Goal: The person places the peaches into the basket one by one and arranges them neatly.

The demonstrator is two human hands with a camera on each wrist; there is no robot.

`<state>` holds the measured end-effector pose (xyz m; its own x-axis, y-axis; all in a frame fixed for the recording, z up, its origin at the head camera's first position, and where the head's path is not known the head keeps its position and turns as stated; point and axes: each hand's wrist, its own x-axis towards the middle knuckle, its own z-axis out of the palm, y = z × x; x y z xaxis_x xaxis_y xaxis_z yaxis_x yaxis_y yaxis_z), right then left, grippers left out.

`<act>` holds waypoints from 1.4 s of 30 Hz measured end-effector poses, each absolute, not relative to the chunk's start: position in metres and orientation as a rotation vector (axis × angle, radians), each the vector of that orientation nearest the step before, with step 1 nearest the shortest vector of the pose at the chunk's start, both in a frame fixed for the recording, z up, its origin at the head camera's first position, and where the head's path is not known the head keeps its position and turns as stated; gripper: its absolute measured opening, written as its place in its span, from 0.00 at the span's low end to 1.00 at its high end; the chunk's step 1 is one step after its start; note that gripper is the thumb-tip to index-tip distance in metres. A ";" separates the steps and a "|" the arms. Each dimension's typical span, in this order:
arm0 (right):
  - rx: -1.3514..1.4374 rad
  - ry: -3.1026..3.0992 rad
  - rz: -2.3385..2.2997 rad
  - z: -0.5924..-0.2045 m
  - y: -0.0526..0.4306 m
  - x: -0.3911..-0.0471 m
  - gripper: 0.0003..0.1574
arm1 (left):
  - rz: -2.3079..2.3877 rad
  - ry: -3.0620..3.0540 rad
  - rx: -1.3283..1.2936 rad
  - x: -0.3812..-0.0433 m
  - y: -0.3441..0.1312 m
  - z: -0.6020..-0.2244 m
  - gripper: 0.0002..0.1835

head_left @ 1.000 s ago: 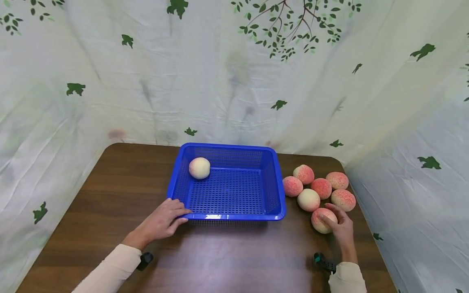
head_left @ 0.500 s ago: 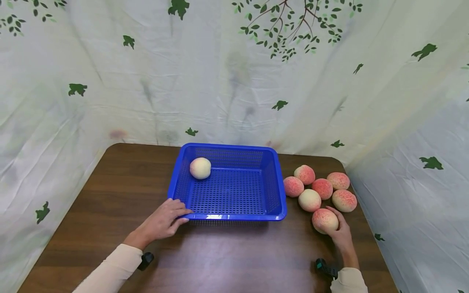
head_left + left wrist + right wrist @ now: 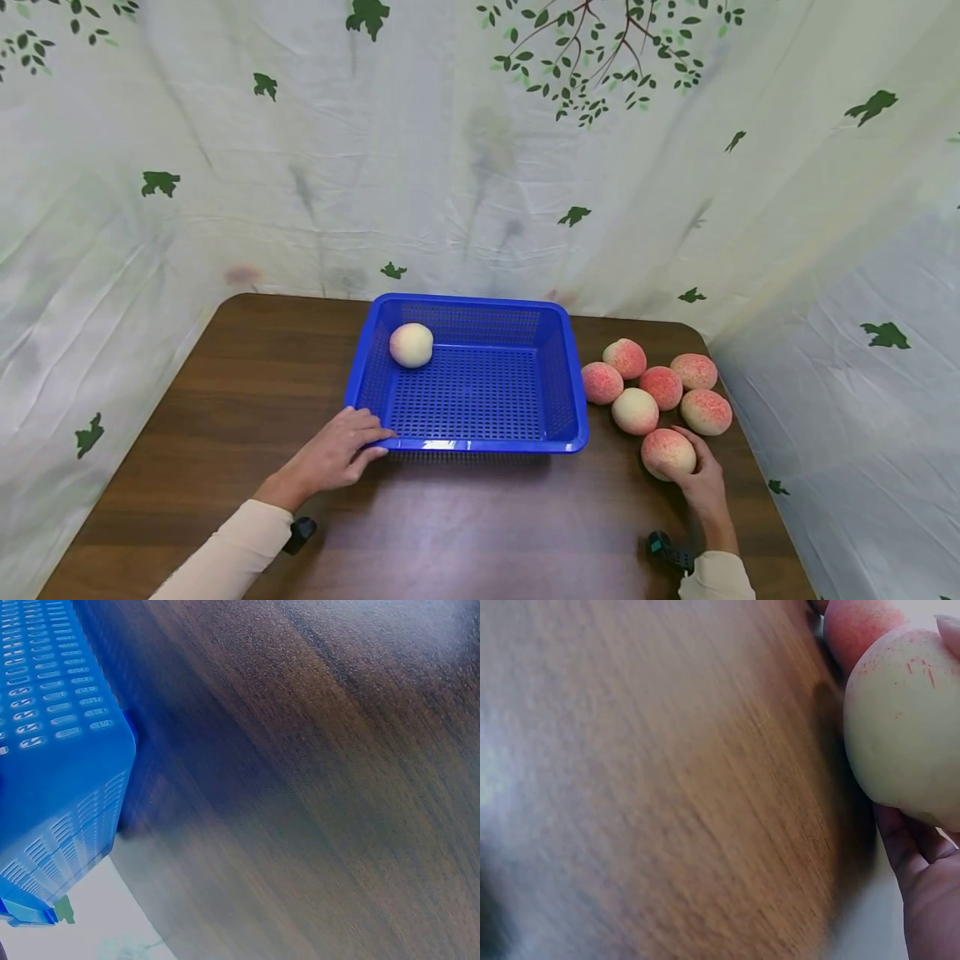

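In the head view, a blue perforated plastic basket [image 3: 465,392] stands on the table, with one pale peach [image 3: 411,345] in its back left part. My left hand [image 3: 341,450] grips the basket's front left corner, fingers over the rim. Off to the right, my right hand [image 3: 703,483] holds a pale, red-speckled peach [image 3: 667,454] from its right side. The right wrist view shows this peach [image 3: 904,735] close up, with fingers below it and a fingertip at its upper right. The left wrist view has the basket's side wall [image 3: 67,787], while the hand itself is out of sight.
Several more peaches lie grouped behind the held one, among them a cream peach [image 3: 635,412] and a red-speckled peach [image 3: 707,412]. The brown wooden table [image 3: 480,533] ends at its right edge near them. A leaf-patterned white curtain [image 3: 450,167] hangs behind.
My right hand's thumb has slid from the top of the peach down to its near side, and the fingers now wrap its far right. The left hand and basket stay put.
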<state>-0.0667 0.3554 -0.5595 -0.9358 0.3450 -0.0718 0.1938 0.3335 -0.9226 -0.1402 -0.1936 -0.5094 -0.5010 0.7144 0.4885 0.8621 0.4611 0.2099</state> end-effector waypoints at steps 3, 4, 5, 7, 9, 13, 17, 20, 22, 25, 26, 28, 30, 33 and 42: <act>-0.506 -2.444 1.673 -0.556 0.354 -0.066 0.41 | -0.626 -2.382 -1.336 -0.140 -0.194 -0.510 0.09; -0.508 -2.439 1.675 -0.554 0.354 -0.066 0.41 | -0.626 -2.382 -1.336 -0.140 -0.194 -0.510 0.10; -0.509 -2.434 1.678 -0.552 0.353 -0.066 0.41 | -0.626 -2.383 -1.336 -0.140 -0.194 -0.510 0.12; -0.510 -2.418 1.680 -0.548 0.353 -0.066 0.41 | -0.626 -2.386 -1.336 -0.140 -0.194 -0.510 0.13; -0.531 -2.414 1.665 -0.543 0.353 -0.066 0.41 | -0.628 -2.392 -1.336 -0.140 -0.194 -0.510 0.11; -0.601 -2.406 1.640 -0.529 0.351 -0.069 0.44 | -0.634 -2.407 -1.335 -0.140 -0.194 -0.510 0.07; -0.623 -2.382 1.668 -0.515 0.347 -0.074 0.45 | -0.635 -2.414 -1.332 -0.140 -0.195 -0.510 0.08; -0.611 -2.308 1.753 -0.505 0.342 -0.079 0.45 | -0.633 -2.414 -1.331 -0.140 -0.195 -0.510 0.09; -0.604 -2.228 1.829 -0.500 0.338 -0.083 0.44 | -0.631 -2.414 -1.330 -0.140 -0.196 -0.510 0.09; -0.580 -2.165 1.883 -0.492 0.330 -0.090 0.44 | -0.625 -2.419 -1.328 -0.139 -0.196 -0.510 0.06; -0.569 -2.159 1.892 -0.490 0.328 -0.093 0.44 | -0.623 -2.422 -1.325 -0.139 -0.195 -0.510 0.06; -0.548 -2.159 1.899 -0.486 0.323 -0.097 0.44 | -0.621 -2.425 -1.325 -0.139 -0.195 -0.509 0.06; -0.535 -2.180 1.891 -0.482 0.317 -0.103 0.46 | -0.620 -2.427 -1.321 -0.139 -0.195 -0.509 0.06; -0.499 -2.183 1.906 -0.476 0.309 -0.110 0.46 | -0.619 -2.421 -1.322 -0.139 -0.195 -0.509 0.06; -0.404 -2.166 1.922 -0.459 0.280 -0.136 0.42 | -0.605 -2.416 -1.322 -0.139 -0.196 -0.508 0.07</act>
<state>-0.1361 0.2804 -0.4591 -0.9387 0.3441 -0.0199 0.0607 0.1082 -0.9923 -0.1385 -0.1955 -0.5082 -0.5206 0.7146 0.4671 0.8505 0.4822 0.2103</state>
